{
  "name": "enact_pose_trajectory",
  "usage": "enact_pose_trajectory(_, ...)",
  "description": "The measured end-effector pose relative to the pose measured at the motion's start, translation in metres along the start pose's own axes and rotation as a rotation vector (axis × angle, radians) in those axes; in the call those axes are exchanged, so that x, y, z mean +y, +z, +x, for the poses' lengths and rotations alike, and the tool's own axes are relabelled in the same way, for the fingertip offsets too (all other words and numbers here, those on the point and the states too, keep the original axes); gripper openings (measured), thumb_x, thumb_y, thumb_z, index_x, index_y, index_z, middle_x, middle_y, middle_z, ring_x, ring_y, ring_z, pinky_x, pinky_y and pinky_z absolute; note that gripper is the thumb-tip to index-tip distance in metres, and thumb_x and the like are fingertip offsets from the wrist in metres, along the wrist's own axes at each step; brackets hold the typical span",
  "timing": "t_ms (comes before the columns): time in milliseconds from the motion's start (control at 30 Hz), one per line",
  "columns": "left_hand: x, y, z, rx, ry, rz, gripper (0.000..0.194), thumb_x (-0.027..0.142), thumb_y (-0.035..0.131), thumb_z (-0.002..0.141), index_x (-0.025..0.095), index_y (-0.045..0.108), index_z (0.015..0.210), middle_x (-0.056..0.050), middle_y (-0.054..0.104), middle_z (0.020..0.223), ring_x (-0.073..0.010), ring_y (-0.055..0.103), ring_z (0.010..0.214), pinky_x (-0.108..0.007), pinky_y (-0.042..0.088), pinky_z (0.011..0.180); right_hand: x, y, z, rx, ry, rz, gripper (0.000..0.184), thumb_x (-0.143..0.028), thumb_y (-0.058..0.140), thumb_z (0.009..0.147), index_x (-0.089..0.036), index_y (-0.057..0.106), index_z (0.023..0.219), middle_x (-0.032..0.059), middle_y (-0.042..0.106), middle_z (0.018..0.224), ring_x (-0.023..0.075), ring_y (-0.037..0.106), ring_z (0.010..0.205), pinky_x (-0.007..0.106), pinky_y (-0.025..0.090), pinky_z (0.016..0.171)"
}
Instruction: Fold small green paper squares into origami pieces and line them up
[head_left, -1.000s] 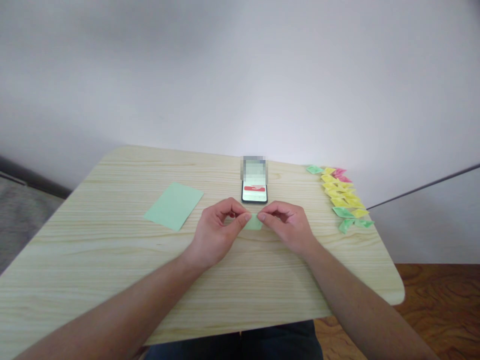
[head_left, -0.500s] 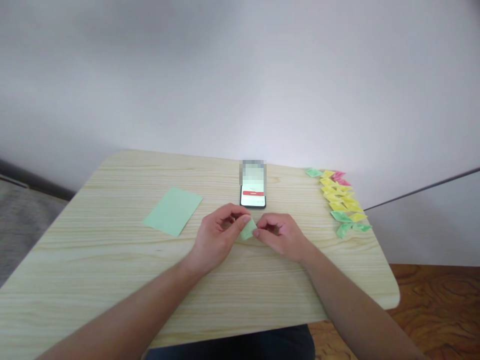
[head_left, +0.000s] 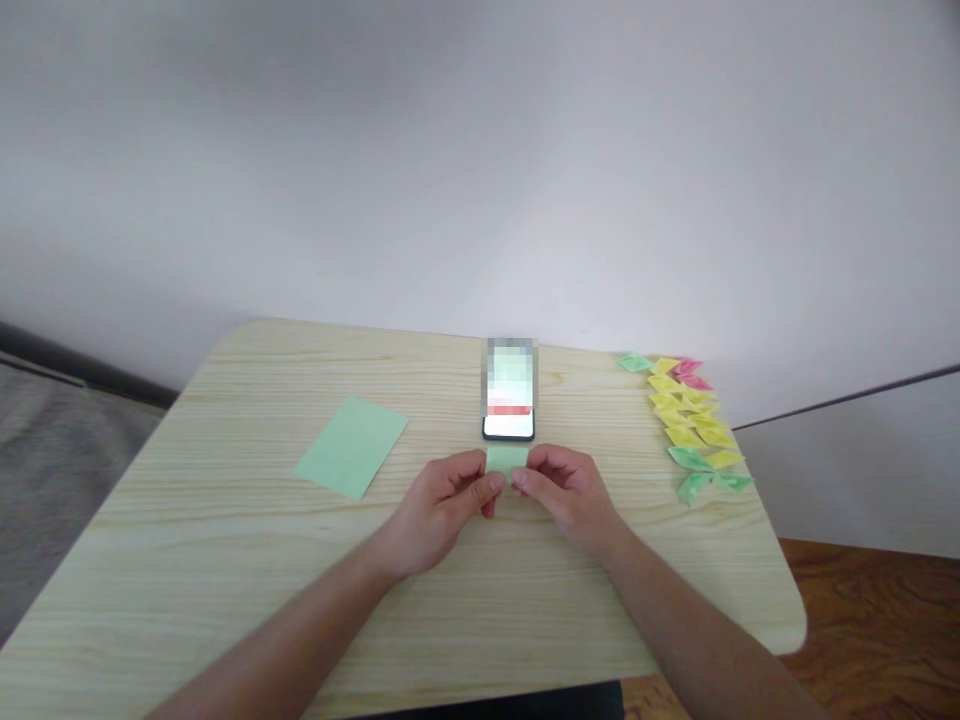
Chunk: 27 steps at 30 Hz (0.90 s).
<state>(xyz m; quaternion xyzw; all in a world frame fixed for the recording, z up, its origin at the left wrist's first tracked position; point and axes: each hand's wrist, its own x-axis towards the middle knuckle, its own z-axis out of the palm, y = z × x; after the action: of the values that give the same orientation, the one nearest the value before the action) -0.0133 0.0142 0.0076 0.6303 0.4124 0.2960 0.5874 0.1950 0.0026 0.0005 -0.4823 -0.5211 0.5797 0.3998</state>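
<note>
Between my hands is a small folded piece of light green paper, its upper edge level, just in front of the phone. My left hand pinches its left side, thumb at the lower left corner. On the other side, my right hand grips the lower right with thumb and fingers. The fingertips behind the paper are partly hidden. A phone with a lit, partly blurred screen lies just beyond the paper. To the left, a flat stack or sheet of green paper rests on the table.
The pale wood-grain table stands against a white wall. Along its right edge lie several folded paper pieces: yellow ones, pink ones and green ones. A dark wooden floor shows at the lower right.
The folded paper has turned from tilted to level, and my hands now hold it from both sides. The whole view has shifted slightly, so the table sits lower.
</note>
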Motion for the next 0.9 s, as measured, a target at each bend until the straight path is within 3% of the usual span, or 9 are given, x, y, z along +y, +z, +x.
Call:
enact_pose_trajectory(100, 0.002, -0.003, 0.0, -0.068, -0.008, 0.066, 0.041, 0.041, 0.056, 0.099, 0.016, 0.06, 0.067, 0.002, 0.053, 0.065, -0.0128, 0.049, 0.068, -0.026, 0.036, 0.066, 0.0, -0.002, 0.0, -0.014, -0.005, 0.048, 0.018, -0.037, 0.074, 0.089, -0.02, 0.071, 0.091, -0.0005, 0.064, 0.076, 0.013, 0.054, 0.069, 0.026, 0.04, 0.065)
enact_pose_trajectory(267, 0.001, -0.006, 0.0, -0.139, -0.02, 0.071, 0.043, 0.043, 0.056, 0.099, 0.016, 0.058, 0.066, 0.002, 0.051, 0.066, -0.0123, 0.048, 0.067, -0.027, 0.034, 0.065, 0.001, -0.009, 0.002, -0.049, -0.005, -0.006, 0.023, -0.037, 0.074, 0.089, -0.018, 0.069, 0.077, -0.0019, 0.059, 0.068, 0.0116, 0.049, 0.064, 0.026, 0.036, 0.061)
enact_pose_trajectory(567, 0.002, -0.006, -0.005, -0.078, -0.03, -0.1, 0.041, 0.042, 0.062, 0.094, 0.016, 0.057, 0.063, 0.002, 0.05, 0.064, -0.0121, 0.044, 0.065, -0.027, 0.034, 0.063, -0.005, -0.008, -0.003, -0.043, 0.065, -0.035, 0.024, -0.039, 0.073, 0.088, -0.018, 0.075, 0.076, 0.0015, 0.07, 0.069, 0.0142, 0.06, 0.067, 0.027, 0.044, 0.066)
enact_pose_trajectory(700, -0.002, -0.007, -0.011, -0.007, 0.024, -0.162, 0.033, 0.039, 0.062, 0.095, 0.016, 0.063, 0.071, 0.0, 0.059, 0.068, -0.0137, 0.052, 0.07, -0.027, 0.041, 0.07, -0.005, -0.005, -0.014, 0.032, 0.154, 0.049, 0.025, -0.04, 0.075, 0.084, -0.018, 0.075, 0.074, 0.0027, 0.071, 0.067, 0.0132, 0.058, 0.059, 0.026, 0.044, 0.059)
enact_pose_trajectory(800, -0.007, -0.002, -0.02, 0.153, 0.089, -0.171, 0.016, 0.034, 0.07, 0.09, 0.019, 0.067, 0.094, -0.002, 0.067, 0.085, -0.0162, 0.06, 0.081, -0.029, 0.047, 0.077, -0.002, -0.002, -0.021, 0.092, 0.225, 0.116, 0.027, -0.041, 0.076, 0.081, -0.017, 0.073, 0.07, 0.0029, 0.07, 0.064, 0.0118, 0.055, 0.053, 0.025, 0.04, 0.051)
enact_pose_trajectory(900, -0.01, 0.007, -0.03, 0.276, 0.152, 0.013, 0.03, 0.029, 0.075, 0.086, 0.023, 0.068, 0.114, -0.005, 0.07, 0.103, -0.0181, 0.062, 0.092, -0.032, 0.049, 0.086, 0.002, 0.002, -0.029, 0.118, 0.273, 0.203, 0.027, -0.042, 0.077, 0.079, -0.016, 0.073, 0.07, 0.003, 0.07, 0.065, 0.011, 0.055, 0.051, 0.024, 0.039, 0.048)
